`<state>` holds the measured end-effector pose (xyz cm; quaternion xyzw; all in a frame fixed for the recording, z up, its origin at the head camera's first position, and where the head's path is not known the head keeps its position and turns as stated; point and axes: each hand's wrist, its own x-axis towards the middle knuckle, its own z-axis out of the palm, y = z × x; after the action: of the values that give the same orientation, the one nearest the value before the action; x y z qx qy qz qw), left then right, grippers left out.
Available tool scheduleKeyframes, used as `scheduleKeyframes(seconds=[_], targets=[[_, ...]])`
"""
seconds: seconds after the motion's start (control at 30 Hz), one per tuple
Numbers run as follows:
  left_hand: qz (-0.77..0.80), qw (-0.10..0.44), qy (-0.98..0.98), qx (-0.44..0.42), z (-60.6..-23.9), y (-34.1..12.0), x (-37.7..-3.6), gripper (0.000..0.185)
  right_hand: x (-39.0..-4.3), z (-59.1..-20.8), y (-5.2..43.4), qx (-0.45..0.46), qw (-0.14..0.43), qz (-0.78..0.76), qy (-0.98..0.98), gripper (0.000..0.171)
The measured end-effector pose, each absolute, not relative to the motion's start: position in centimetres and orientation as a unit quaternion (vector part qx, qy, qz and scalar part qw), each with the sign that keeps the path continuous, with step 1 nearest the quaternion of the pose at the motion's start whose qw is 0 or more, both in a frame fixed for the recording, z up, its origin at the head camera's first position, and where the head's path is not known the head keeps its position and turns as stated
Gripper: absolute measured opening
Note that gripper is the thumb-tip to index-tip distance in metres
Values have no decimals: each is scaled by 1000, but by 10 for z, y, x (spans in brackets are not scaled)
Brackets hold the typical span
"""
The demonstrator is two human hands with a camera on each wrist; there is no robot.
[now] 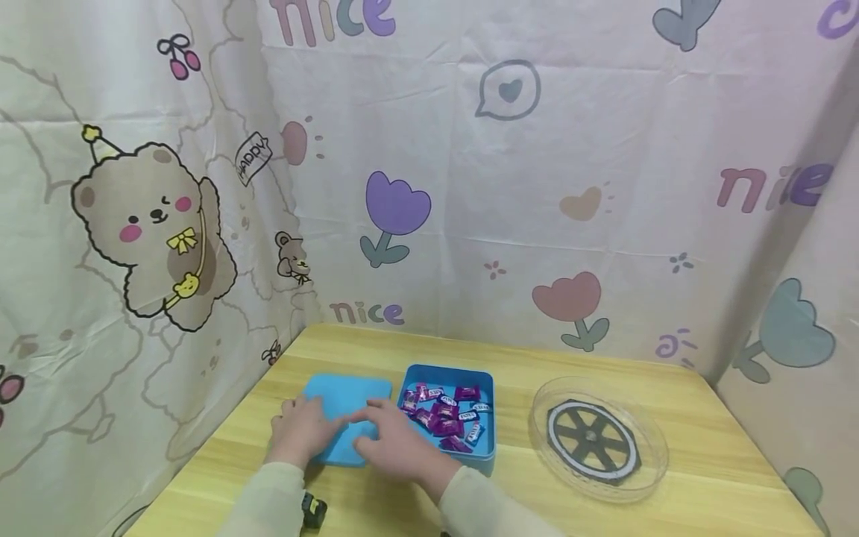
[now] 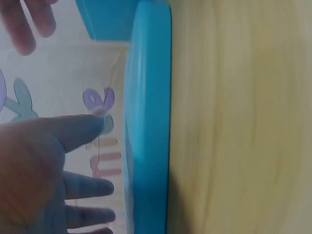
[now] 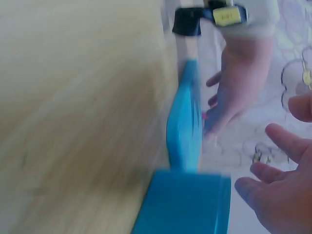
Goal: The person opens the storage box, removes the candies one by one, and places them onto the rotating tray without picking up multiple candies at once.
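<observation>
seeing pale sleeves [image 1: 268,496] closest in the head view, then left hand [image 1: 302,431] and right hand [image 1: 396,444] over a blue lid [image 1: 345,397] lying flat on the worktop [image 1: 382,514], beside a blue box [image 1: 486,464] of wrapped candies [image 1: 447,427]. left wrist: straight, loose fingers [image 2: 90,186] above the lid, gripping nothing. right wrist: spread fingers, also holding nothing, near the box.
</observation>
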<state>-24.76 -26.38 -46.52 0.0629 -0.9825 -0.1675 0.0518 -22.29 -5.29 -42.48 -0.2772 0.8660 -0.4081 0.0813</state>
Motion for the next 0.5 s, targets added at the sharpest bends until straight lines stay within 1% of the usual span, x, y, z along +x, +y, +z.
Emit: scheduleKeyframes(seconds=[0.1, 0.17, 0.27, 0.4, 0.5], targets=[[-174, 69, -982, 37, -465, -251, -251, 72, -233, -424, -35, -283, 54, -403, 869, 38], [-179, 82, -980, 22, -464, -242, -255, 64, -240, -423, -23, -281, 37, -392, 875, 36], [-186, 94, -978, 9, -460, -229, -260, 61, -250, -423, -4, -264, 22, -380, 886, 35], [-191, 101, -976, -4, -456, -214, -265, 60, -262, -431, 18, -224, 22, -378, 898, 33], [-191, 101, -976, -12, -456, -204, -267, 49, -268, -439, 31, -211, 20, -367, 906, 34]])
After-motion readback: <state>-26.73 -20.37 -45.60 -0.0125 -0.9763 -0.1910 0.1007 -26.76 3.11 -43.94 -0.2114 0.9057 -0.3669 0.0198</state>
